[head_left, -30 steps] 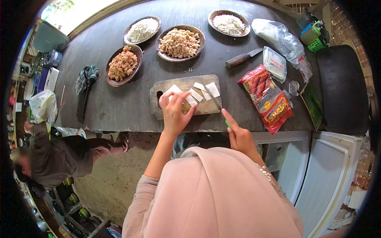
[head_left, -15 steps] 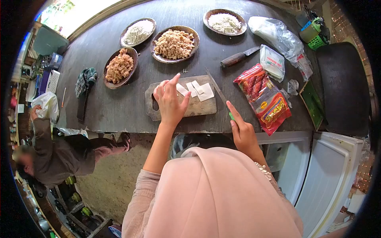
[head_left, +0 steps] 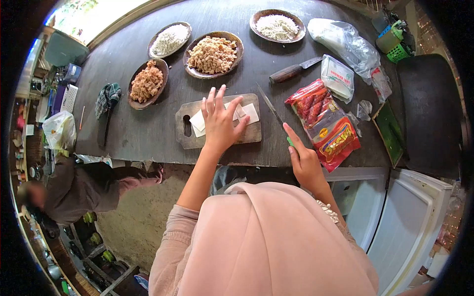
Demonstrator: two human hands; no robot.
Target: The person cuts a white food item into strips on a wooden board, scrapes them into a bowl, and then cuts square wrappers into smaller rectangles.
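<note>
My left hand is over a wooden cutting board, its fingers spread. Thin white flat pieces lie on the board to the right of that hand and partly beneath it. Another white piece shows at its left. In my right hand is a knife with a green handle, held beside the board's right edge with the blade pointing away from me. My index finger stretches along the handle.
Beyond the board stand bowls of brownish crumbly food and bowls of pale shreds. A second knife, a white packet and a red sausage packet lie to the right. A person is at the left.
My left hand has come down over the white pieces, and one now shows at its left side. The knife stays beside the board. The other person's hand has left the white bag.
</note>
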